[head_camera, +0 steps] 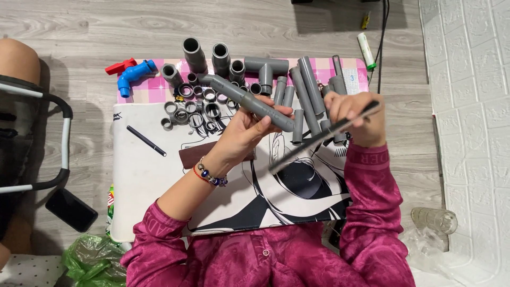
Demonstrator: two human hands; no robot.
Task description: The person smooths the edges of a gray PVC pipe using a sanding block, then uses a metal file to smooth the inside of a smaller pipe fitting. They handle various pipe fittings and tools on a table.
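Grey plastic fills our view from above: our left hand (247, 130) is closed around a long grey pipe (249, 101), gripping it near its lower end so the rest slants up and left over the table, seemingly to steady it. Our right hand (353, 119) is shut on a thin dark blade-like tool (324, 135), most likely a file or saw blade, held near its upper end and angled down towards the left, its middle passing just below the pipe's cut end. The pairing suggests the pipe is held firm so that the tool can meet its end, though we cannot tell whether the two touch.

Behind the hands, spare pipe lengths (308, 87) lie side by side, a grey tee fitting (265, 68) and upright couplings (194, 53) stand at the far edge, and short cut rings (194, 103) are clustered together. A blue elbow fitting (133, 75) with a red part lies at the far left corner; a black pen (146, 141) rests apart on the white printed mat (138, 180). No box or tray holds any of it: the pieces sit loose on the table. A green plastic bag (93, 260) lies on the floor, contents hidden.
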